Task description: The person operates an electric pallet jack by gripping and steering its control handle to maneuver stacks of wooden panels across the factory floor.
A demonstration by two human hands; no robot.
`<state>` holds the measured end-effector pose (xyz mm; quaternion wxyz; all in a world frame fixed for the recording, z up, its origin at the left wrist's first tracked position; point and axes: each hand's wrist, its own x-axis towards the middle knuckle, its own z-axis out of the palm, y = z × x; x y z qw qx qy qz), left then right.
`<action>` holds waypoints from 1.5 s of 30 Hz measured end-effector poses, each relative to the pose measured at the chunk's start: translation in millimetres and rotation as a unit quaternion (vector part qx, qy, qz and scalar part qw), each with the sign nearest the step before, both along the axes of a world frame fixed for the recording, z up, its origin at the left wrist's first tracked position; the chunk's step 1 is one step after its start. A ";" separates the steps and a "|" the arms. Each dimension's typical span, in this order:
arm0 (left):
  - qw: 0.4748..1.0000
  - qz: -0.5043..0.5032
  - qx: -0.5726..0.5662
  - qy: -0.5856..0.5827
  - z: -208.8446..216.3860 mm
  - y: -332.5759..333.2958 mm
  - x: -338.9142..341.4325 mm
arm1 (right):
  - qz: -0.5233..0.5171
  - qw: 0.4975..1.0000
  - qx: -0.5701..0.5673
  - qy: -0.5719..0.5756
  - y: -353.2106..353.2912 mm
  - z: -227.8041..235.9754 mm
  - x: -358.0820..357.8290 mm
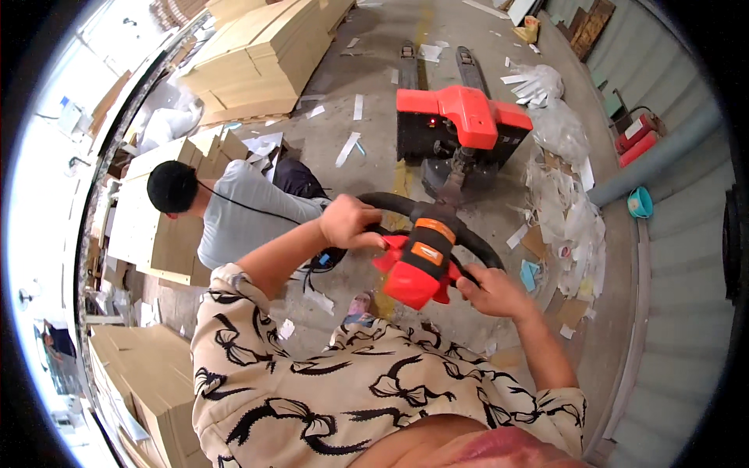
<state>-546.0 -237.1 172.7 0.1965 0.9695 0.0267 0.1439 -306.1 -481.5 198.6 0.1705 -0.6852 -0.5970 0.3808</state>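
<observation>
An electric pallet truck [466, 115] with a red and black body stands ahead of me, its two dark forks [471, 69] pointing away. Its tiller head [425, 261], black and red with an orange label, is tilted back close in front of my body. On the left side of the looped handle, my left hand [349, 221] is closed round the grip. My right hand [491, 292] closes on the right side of the handle, its thumb near the red control piece. The fingertips under both grips are partly hidden.
To my left a crouching person [250, 207] in a grey shirt and black cap is close to the truck's handle. Stacked flat cartons [257, 58] stand far left, more cartons [152, 382] near left. Plastic wrap [573, 226], a teal bucket [640, 203] and red fire extinguishers [636, 139] line the right.
</observation>
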 end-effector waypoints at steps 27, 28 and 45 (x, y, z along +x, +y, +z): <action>0.969 0.147 -0.174 0.091 73.4 285.5 118.6 | -0.365 0.925 0.066 -0.083 249.6 48.2 -26.9; 0.973 0.135 -0.157 0.103 75.2 287.2 127.1 | -0.367 0.924 0.067 -0.083 250.3 47.4 -17.1; 0.945 0.191 -0.165 0.207 79.9 248.3 309.5 | -0.299 0.953 0.047 -0.027 230.5 46.9 218.9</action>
